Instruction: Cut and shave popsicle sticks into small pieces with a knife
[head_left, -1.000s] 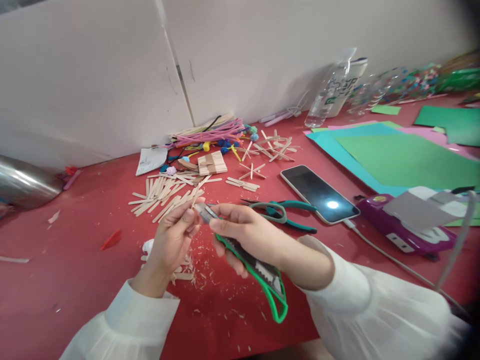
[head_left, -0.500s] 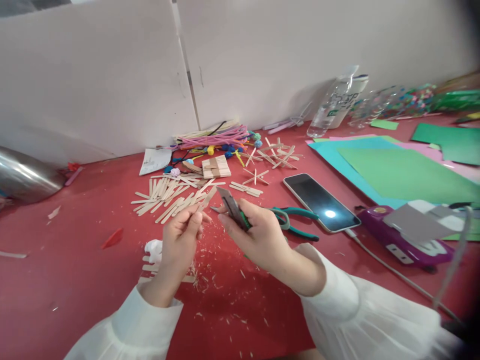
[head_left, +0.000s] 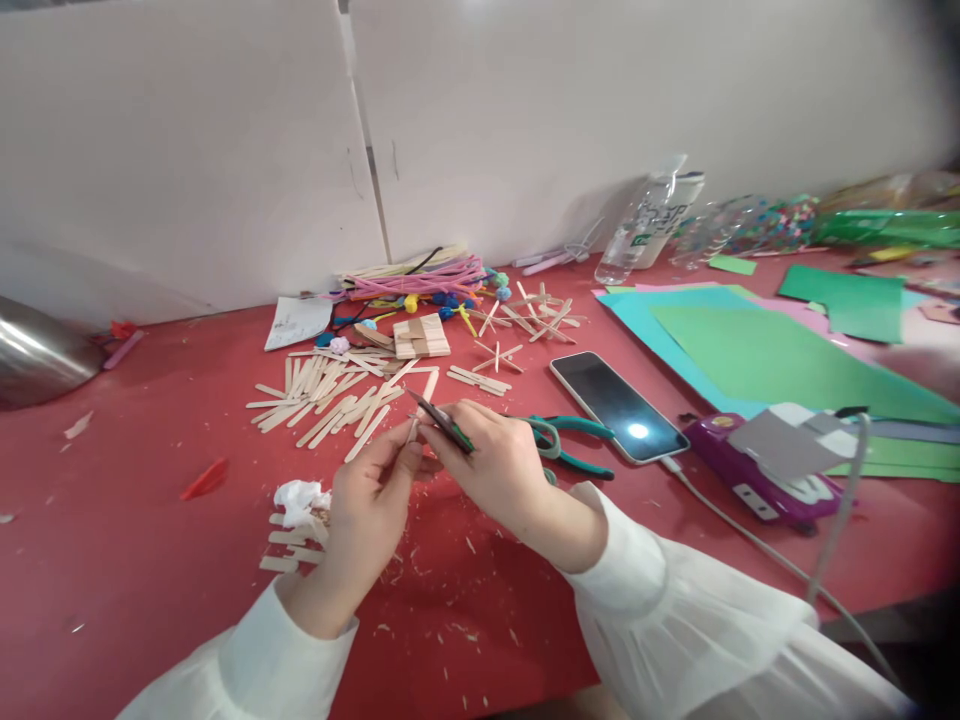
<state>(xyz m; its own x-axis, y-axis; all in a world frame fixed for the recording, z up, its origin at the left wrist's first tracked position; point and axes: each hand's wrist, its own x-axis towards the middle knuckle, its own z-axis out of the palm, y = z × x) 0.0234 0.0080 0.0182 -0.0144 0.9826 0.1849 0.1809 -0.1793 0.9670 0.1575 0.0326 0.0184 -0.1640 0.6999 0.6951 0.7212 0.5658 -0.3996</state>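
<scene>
My left hand (head_left: 375, 515) is closed in a pinch on a small wooden craft stick (head_left: 412, 430), mostly hidden by the fingers. My right hand (head_left: 495, 460) grips a utility knife (head_left: 447, 428) with a dark body and a green part. Its blade end points up and to the left, just above the stick. Both hands are close together, their fingertips nearly touching. Thin wood shavings (head_left: 469, 545) lie scattered beneath them. Beyond the hands spreads a loose pile of craft sticks (head_left: 322, 395). Teal-handled pliers (head_left: 577, 462) rest to the right of my right hand.
A phone (head_left: 619, 405) is plugged into a cable beside a purple power strip (head_left: 757, 470). Coloured paper sheets (head_left: 750, 345) lie at the right, with a clear bottle (head_left: 637, 230) behind. Pink pipe cleaners (head_left: 420, 280) lie by the wall. A metal cylinder (head_left: 41, 350) stands left.
My hands have come together, and the knife has moved down and left toward the left fingertips. The view has shifted slightly right.
</scene>
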